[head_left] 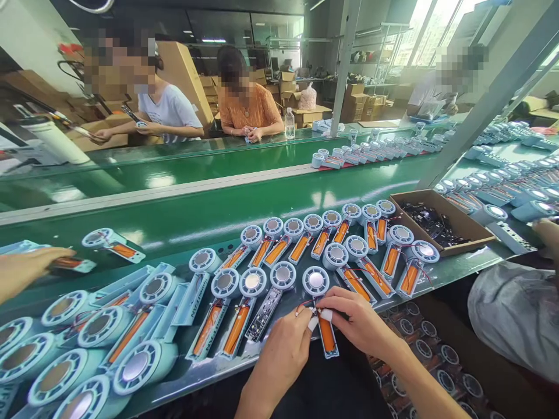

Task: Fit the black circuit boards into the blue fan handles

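Observation:
A light-blue handheld fan (pixel 315 281) lies at the table's front edge, its handle open and an orange battery (pixel 326 334) showing inside. My left hand (pixel 282 349) is closed at the fan's neck from the left, fingertips by the thin wires. From the right, my right hand (pixel 356 317) pinches the same spot, its thumb and forefinger close to the left fingertips. White coverings show on some fingertips. What exactly the tips grip among the wires is hidden. Just left lies a fan with a circuit board (pixel 265 314) in its handle.
Rows of open fans (pixel 299 247) line the table, with more piled at the left (pixel 61 372). A cardboard box (pixel 441 224) of black parts stands right. Another person's hand (pixel 30 267) reaches in at left. Co-workers sit beyond the green belt (pixel 244 201); a metal post (pixel 345 70) rises there.

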Tool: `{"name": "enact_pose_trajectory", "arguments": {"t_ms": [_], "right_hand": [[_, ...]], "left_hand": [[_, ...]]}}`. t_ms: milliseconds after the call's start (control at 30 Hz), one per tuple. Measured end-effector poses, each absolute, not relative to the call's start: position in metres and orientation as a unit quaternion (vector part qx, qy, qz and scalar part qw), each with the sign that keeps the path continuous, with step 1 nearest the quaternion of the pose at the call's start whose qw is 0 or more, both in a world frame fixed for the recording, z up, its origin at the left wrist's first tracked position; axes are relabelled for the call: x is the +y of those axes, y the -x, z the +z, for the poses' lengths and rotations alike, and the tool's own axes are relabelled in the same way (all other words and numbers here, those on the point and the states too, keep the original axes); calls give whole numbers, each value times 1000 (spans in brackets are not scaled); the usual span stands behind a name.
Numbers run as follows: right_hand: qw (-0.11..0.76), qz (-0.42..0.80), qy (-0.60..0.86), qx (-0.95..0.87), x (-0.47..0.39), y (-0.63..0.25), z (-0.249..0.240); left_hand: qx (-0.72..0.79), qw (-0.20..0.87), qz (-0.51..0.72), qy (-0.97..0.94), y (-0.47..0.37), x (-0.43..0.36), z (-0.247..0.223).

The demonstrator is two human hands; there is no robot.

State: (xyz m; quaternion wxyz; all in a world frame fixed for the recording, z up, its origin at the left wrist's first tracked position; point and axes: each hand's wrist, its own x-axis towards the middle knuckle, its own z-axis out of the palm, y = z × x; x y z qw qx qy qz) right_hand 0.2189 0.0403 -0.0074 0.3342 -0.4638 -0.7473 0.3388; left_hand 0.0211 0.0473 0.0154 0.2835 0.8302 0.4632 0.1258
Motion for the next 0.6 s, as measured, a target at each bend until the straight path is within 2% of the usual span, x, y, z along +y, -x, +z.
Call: {"name": "enact_pose_trajectory", "arguments": {"t_ms": [167,267,400,600], "right_hand": [[324,329,481,-745,39,-217,-2],[283,312,491,-763,38,-221,20],[281,274,465,-793,43,-215,52],[125,247,408,-870,63,-192,53]], "left_hand": [[458,259,113,-843,-19,49,12],[466,220,98,-851,-22,45,6],[473,162,86,-861,-28,34,-12],[464,129,92,-872,-23,28,-27]]}}
